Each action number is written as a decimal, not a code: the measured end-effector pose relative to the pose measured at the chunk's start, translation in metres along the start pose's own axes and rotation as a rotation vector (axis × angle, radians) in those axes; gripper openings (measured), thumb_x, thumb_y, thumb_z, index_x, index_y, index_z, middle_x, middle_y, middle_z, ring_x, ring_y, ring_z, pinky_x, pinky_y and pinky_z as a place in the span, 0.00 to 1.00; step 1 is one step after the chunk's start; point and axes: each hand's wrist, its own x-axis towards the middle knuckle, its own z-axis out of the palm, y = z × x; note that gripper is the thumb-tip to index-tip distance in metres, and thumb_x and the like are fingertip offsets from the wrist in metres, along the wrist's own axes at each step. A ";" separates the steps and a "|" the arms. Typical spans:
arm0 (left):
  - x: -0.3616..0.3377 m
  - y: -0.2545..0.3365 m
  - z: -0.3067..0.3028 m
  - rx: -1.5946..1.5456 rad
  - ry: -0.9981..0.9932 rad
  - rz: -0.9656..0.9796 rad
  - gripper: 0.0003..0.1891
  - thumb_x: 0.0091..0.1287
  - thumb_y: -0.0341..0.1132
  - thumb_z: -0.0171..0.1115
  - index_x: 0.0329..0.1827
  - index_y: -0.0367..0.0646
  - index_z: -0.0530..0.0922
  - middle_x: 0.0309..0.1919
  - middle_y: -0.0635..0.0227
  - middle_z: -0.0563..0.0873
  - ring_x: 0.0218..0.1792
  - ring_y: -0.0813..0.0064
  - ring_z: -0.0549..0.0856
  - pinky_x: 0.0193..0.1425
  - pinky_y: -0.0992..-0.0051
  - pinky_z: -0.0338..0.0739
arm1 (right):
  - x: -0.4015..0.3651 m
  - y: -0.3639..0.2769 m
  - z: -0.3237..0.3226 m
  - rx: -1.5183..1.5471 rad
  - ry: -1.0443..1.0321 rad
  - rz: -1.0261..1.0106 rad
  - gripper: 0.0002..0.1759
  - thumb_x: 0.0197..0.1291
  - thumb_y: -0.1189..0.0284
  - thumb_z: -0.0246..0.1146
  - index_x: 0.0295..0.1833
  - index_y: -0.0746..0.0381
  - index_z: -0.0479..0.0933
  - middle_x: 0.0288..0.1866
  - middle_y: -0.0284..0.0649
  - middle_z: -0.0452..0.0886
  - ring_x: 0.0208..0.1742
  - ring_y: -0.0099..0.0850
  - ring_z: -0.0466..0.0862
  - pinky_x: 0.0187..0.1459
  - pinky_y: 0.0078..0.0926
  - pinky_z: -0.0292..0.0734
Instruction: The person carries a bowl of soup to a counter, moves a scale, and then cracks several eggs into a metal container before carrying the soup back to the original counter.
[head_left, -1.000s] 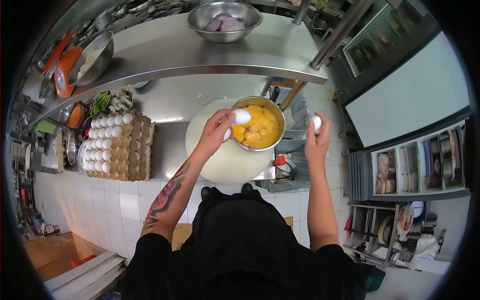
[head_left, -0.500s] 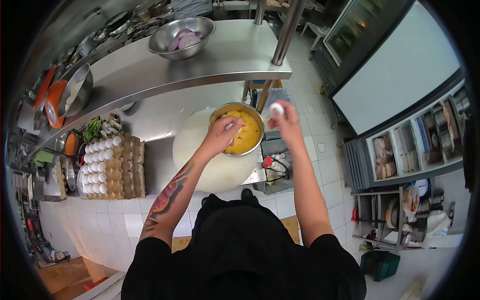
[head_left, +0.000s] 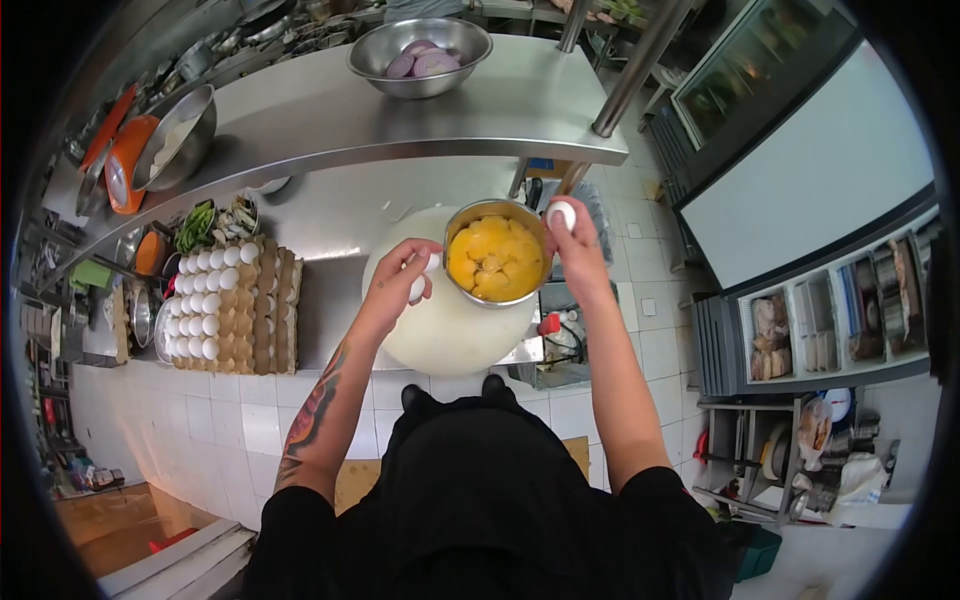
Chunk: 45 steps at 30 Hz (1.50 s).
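A steel pot (head_left: 497,252) full of yellow yolks stands on a round white board (head_left: 455,340). Just left of its rim, my left hand (head_left: 400,280) is closed around white eggs (head_left: 418,289), one low in the fingers and another white piece by the fingertips. On the pot's right side my right hand (head_left: 577,245) grips a white egg (head_left: 562,214) between thumb and fingers, near the rim. Stacked cardboard trays (head_left: 250,310) with several white eggs sit at the left on the steel counter.
A raised steel shelf (head_left: 300,120) crosses behind, carrying a bowl (head_left: 420,60) of sliced onions and an orange scale (head_left: 127,165). Greens (head_left: 195,227) lie behind the egg trays. A grey bin (head_left: 560,375) stands right of the counter. An open fridge (head_left: 840,300) is at the right.
My left hand has moved from above the pot to its left side, now showing white eggs in it. My right hand stays at the right with an egg. The view has shifted.
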 end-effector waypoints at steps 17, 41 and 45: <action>-0.004 -0.016 0.002 -0.400 0.012 -0.115 0.22 0.81 0.39 0.45 0.73 0.41 0.70 0.47 0.58 0.84 0.31 0.77 0.82 0.30 0.77 0.73 | 0.000 -0.051 0.039 -1.307 -0.228 -0.297 0.18 0.72 0.59 0.61 0.62 0.51 0.71 0.43 0.49 0.81 0.42 0.54 0.84 0.44 0.48 0.80; 0.022 -0.012 0.077 -0.059 -0.119 -0.050 0.25 0.82 0.46 0.49 0.74 0.38 0.70 0.31 0.69 0.84 0.29 0.83 0.79 0.31 0.81 0.71 | 0.042 0.026 -0.033 0.280 0.349 0.036 0.21 0.75 0.63 0.59 0.65 0.63 0.74 0.47 0.40 0.83 0.29 0.25 0.82 0.31 0.22 0.78; 0.006 -0.018 0.048 -0.033 -0.114 -0.026 0.25 0.82 0.45 0.48 0.71 0.36 0.72 0.30 0.69 0.84 0.29 0.82 0.79 0.31 0.81 0.71 | 0.030 0.016 -0.034 0.386 0.254 0.149 0.20 0.77 0.63 0.57 0.66 0.64 0.70 0.44 0.39 0.81 0.29 0.23 0.77 0.32 0.23 0.73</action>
